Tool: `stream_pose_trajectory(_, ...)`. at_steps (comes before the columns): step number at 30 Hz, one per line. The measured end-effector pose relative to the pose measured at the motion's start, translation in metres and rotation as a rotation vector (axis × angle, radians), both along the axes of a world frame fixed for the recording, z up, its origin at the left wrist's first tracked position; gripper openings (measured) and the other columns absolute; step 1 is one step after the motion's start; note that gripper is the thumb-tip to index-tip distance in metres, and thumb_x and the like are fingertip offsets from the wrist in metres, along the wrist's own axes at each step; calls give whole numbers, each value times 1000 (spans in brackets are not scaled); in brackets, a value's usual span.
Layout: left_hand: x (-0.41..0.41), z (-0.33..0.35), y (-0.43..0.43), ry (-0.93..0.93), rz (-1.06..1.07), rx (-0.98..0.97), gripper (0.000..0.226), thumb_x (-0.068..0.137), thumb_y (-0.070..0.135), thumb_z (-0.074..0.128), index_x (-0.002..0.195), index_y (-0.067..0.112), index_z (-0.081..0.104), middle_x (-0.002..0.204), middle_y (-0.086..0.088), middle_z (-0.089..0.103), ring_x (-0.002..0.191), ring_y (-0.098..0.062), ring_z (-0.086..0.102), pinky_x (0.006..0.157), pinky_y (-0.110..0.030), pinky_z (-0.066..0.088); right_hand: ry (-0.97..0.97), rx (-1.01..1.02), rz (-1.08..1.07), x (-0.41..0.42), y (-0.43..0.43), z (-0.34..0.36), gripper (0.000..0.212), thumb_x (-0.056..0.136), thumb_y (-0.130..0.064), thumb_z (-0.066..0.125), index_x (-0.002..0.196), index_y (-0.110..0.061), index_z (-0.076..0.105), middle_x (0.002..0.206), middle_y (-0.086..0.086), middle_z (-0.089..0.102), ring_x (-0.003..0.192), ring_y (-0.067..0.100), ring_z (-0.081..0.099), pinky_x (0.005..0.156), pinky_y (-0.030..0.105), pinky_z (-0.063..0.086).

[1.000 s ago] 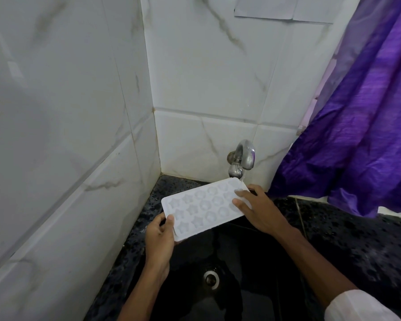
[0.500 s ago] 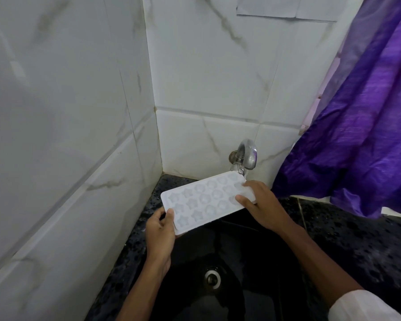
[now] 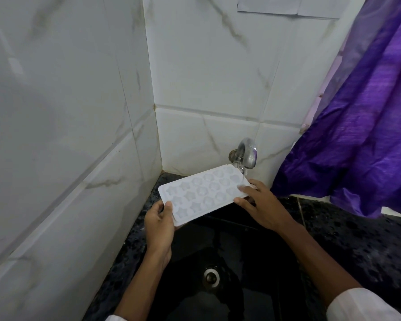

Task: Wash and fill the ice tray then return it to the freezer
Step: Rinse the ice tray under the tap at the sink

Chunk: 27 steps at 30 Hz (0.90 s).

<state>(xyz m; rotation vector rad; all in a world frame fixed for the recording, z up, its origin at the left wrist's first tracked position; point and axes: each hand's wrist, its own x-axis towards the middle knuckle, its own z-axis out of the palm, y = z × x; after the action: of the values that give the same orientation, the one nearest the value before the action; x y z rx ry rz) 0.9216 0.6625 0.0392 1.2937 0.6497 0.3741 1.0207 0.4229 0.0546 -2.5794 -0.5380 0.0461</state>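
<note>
Two bare hands are holding a white ice tray [image 3: 202, 193] with star and round moulds level above a black sink [image 3: 259, 251], its far right corner sitting under a chrome tap [image 3: 247, 154]. The left hand [image 3: 159, 225] is grasping the tray's near left corner, thumb lying on top; the right hand [image 3: 259, 205] is keeping its grip on the right end, fingers curling over the rim. A thin stream of water appears to be falling beside those fingers. A purple curtain [image 3: 357, 135] is hanging over the speckled dark surface [image 3: 357, 239].
</note>
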Motion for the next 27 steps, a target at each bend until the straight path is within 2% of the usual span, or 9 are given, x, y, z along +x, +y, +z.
stream_pose_trajectory(3,0,0,2,5,6,-2,16,104,19,51,111,15,65,103,-4,74,92,-20,73,78,-38,60,17,-29,17,4,-1,2,53,91,-53,58,135,-23,56,147,-2,41,116,14,56,101,28,45)
stream_pose_trajectory(6,-2,-3,3,5,0,-9,19,104,18,51,116,11,64,103,-4,74,89,-18,72,77,-37,60,26,-105,46,8,-4,6,57,87,-57,59,133,-23,58,143,-3,48,125,12,48,100,24,38)
stream_pose_trajectory(11,-5,-5,2,6,-8,-21,16,103,16,52,112,12,64,102,-4,74,89,-18,73,79,-39,60,32,-101,37,9,-1,4,55,90,-51,60,137,-22,54,145,-1,43,129,14,44,98,20,32)
stream_pose_trajectory(15,-6,-5,4,6,-20,-21,20,103,15,52,118,10,63,104,-6,74,91,-20,73,81,-41,61,111,-100,44,12,-3,1,55,89,-49,62,137,-23,55,144,-1,41,126,14,43,101,24,37)
stream_pose_trajectory(19,-6,-8,4,22,-15,-20,23,103,17,52,122,7,62,108,-8,74,92,-21,73,79,-40,61,76,-80,46,14,-5,1,56,87,-49,65,134,-18,58,138,-1,46,116,7,44,94,18,36)
stream_pose_trajectory(22,-6,-8,3,22,-19,-15,23,104,17,51,122,7,61,106,-6,73,90,-19,73,77,-39,61,66,-80,40,15,-4,1,57,88,-49,64,136,-19,56,140,1,43,120,12,45,95,19,35)
stream_pose_trajectory(27,-6,-7,3,29,-27,-4,23,103,18,52,122,9,62,108,-7,73,94,-21,73,86,-47,60,97,-77,48,15,-7,-2,54,88,-50,63,135,-24,56,142,1,40,116,13,46,98,23,40)
